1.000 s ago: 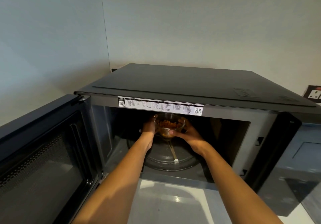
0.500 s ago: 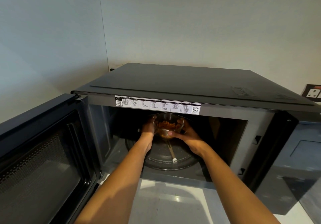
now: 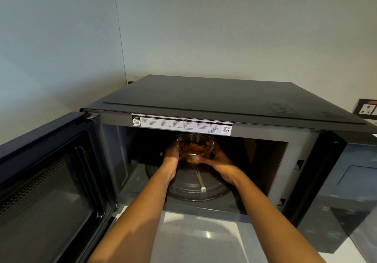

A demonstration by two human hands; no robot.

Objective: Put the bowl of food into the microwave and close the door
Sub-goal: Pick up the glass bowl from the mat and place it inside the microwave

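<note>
A clear glass bowl (image 3: 195, 147) holding orange-brown food sits inside the cavity of a dark grey microwave (image 3: 224, 101), over the back part of the glass turntable (image 3: 195, 189). My left hand (image 3: 172, 153) grips the bowl's left side and my right hand (image 3: 217, 163) cups its right side and front. Whether the bowl rests on the turntable or hangs just above it I cannot tell. The microwave door (image 3: 49, 183) is swung wide open to the left.
A white counter (image 3: 195, 238) runs in front of the microwave. The control panel (image 3: 355, 183) is on the right of the cavity. A wall socket (image 3: 367, 109) sits at the far right. Pale walls meet in a corner behind.
Both hands have stayed on the bowl inside the cavity, almost still. The view has shifted slightly.
</note>
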